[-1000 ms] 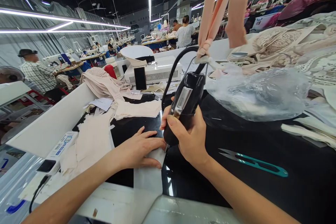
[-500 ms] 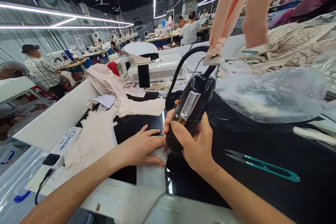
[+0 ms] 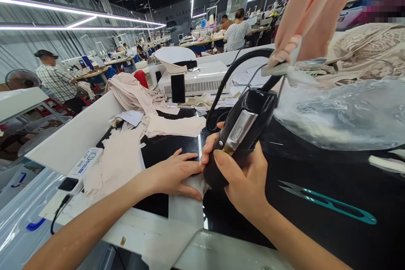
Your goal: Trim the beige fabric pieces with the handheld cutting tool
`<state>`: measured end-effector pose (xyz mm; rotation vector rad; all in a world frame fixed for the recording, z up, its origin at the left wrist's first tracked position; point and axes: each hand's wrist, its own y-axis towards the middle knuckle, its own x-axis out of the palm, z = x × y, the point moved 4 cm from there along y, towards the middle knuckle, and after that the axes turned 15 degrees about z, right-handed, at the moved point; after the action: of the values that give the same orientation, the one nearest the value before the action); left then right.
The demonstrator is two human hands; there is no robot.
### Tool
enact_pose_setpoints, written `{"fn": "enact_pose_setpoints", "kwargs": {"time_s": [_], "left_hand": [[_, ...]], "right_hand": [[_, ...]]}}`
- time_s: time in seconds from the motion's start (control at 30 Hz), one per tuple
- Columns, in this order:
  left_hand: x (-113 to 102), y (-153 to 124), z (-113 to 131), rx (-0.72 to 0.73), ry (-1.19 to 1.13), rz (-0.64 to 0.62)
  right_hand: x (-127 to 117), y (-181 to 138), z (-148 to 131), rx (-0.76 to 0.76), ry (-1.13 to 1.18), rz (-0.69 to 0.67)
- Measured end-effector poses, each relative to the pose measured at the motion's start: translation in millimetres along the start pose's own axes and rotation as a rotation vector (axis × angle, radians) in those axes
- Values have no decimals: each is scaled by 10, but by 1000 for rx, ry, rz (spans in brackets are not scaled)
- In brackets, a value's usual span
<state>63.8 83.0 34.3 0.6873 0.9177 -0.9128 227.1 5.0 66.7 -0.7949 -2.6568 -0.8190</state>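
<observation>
At lower left I'm seeing a white box with blue print (image 3: 87, 164) lying beside pale pink fabric pieces (image 3: 122, 158). Just left of centre I'm resting the left hand (image 3: 174, 173) flat, fingers spread and gripping nothing, on a pale strip (image 3: 185, 211) running to the bottom edge. At centre the fingers of my right hand (image 3: 245, 177) are wrapping around a black handheld tool (image 3: 257, 109); its lower end is standing by the strip's right edge, contact unclear. At right, teal snips (image 3: 325, 198) are lying below a clear plastic bag (image 3: 341, 114).
</observation>
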Motion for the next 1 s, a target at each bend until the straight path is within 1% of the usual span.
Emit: {"fn": "enact_pose_setpoints", "kwargs": {"time_s": [0.13,0.2,0.27,0.33,0.4,0.47,0.53,0.63,0.73,0.83,0.93,1.0], "left_hand": [[17,18,16,2,6,-30],[16,15,25,22,20,-18],[7,-19,32,44,46,20],[-15,-102,59,76,83,101],[-42,-238,120,98,137,238],[-44,-407,210,83,226,388],[29,-564,336,92,330,448],[214,-705,510,138,429,416],[302,-737,563,144,479,402],[239,-721,499,189,462,397],[113,-728,384,329,391,403],[52,-748,294,380,344,387]], "right_hand": [[-3,-32,38,62,23,-5],[1,-22,30,70,19,-13],[6,8,-4,62,14,-12],[6,51,-58,41,20,-10],[-4,100,-122,6,16,-5],[-28,149,-178,-33,-25,8],[-46,189,-216,-53,-89,6],[-40,229,-259,-71,-176,-14],[0,252,-305,-104,-245,-20],[24,255,-333,-129,-261,-31],[-15,243,-325,-165,-237,-36],[-58,232,-292,-165,-214,-37]]}}
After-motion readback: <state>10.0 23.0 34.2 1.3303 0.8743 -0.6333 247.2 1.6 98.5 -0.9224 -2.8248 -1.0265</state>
